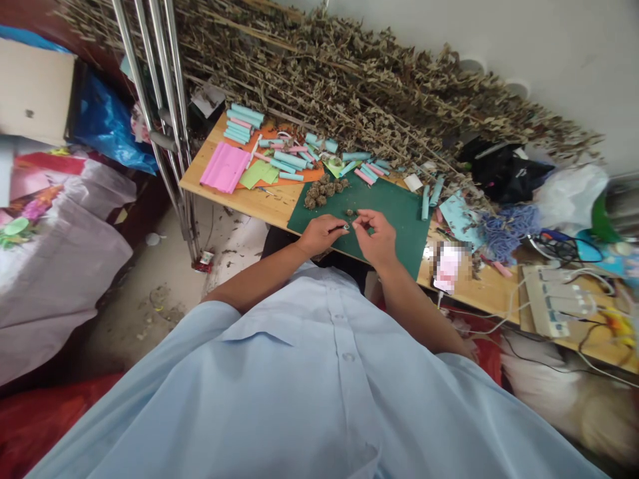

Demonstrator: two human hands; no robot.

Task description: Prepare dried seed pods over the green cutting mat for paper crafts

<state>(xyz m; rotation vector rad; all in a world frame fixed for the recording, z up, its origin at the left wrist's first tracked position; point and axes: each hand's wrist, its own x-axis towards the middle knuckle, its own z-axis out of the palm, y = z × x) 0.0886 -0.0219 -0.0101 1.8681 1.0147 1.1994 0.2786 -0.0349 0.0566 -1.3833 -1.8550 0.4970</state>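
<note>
Your left grip (323,234) and right grip (375,234) pinch one small dark bit (345,228) between fingertips over the green mat (394,213); it looks light and crumbly, so hold it gently.

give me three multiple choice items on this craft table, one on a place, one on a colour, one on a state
1. Where does the pile of brown dried clumps lie?
A. on the far left part of the green cutting mat
B. on the pink paper stack
C. on the floor

2. What colour are most of the rolled paper tubes?
A. black
B. light blue
C. white

3. What are the left hand and right hand doing?
A. resting flat and apart
B. both gripping scissors
C. meeting over the mat, pinching a small dark piece

Answers: 1 A, the clumps sit on the mat's far left part. 2 B, nearly all tubes are light blue, a few pink. 3 C, the fingertips come together on the piece.
</note>
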